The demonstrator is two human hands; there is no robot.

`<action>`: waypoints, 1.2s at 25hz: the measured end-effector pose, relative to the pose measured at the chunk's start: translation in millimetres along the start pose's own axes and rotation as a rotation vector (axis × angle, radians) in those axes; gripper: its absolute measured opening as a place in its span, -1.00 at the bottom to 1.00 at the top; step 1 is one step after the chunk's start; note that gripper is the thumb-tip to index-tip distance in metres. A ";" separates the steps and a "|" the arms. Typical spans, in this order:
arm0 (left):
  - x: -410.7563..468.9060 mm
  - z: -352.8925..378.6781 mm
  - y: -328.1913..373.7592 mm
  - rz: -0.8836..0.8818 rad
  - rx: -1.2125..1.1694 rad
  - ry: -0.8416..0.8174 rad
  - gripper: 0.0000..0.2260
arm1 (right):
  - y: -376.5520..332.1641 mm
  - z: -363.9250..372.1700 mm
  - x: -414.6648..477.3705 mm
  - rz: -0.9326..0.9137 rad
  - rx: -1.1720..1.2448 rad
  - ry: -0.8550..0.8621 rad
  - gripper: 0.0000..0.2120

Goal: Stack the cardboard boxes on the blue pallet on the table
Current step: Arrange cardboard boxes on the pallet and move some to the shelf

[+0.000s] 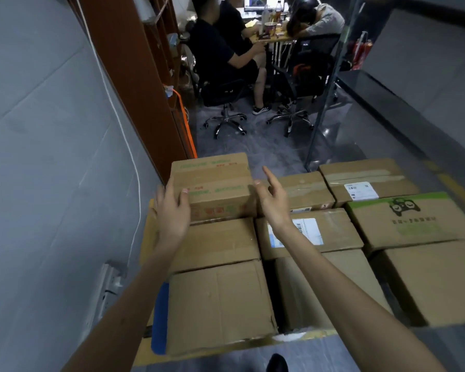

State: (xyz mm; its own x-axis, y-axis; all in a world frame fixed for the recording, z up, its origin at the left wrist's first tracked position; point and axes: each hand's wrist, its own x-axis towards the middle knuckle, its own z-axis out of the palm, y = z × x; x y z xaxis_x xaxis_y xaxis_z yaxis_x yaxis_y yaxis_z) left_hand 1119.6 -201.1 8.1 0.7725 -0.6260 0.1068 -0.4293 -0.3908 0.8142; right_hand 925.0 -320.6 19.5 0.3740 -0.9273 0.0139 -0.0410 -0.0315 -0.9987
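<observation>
The cardboard boxes (pixel 218 304) are matt brown, creased and scuffed; the top-left box (pixel 212 183) carries faded red and green print, and the far-right box (pixel 371 170) has glossy clear tape and a white paper label (pixel 361 191). The blue pallet (pixel 160 318) edge looks like smooth plastic. The chair bases (pixel 227 123) are shiny chromed metal, the shelf unit (pixel 134 76) smooth reddish-brown wood, the floor (pixel 266 146) dark and glossy

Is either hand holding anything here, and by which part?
The left hand grips the brown cardboard box with green and red print at its left near corner. The right hand is open beside its right edge, holding nothing.
</observation>
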 end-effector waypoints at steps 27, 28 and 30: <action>-563.0 190.0 233.1 1.099 0.057 -1.024 -0.45 | -2.8 -403.4 -612.7 0.342 -0.729 1.152 -0.42; -600.3 192.7 238.6 1.132 0.049 -1.053 -0.44 | -1.1 -418.5 -648.7 0.376 -0.749 1.185 -0.41; -668.8 195.3 246.9 1.178 0.041 -1.114 -0.43 | 2.0 -443.9 -714.8 0.457 -0.782 1.236 -0.38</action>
State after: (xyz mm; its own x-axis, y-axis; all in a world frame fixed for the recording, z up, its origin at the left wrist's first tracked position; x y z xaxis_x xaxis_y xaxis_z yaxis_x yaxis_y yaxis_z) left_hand 405.6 -10.7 26.3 -0.6724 -0.7209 0.1678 -0.5319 0.6282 0.5678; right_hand 246.3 176.6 29.6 -0.7704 -0.6197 0.1497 -0.5451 0.5185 -0.6588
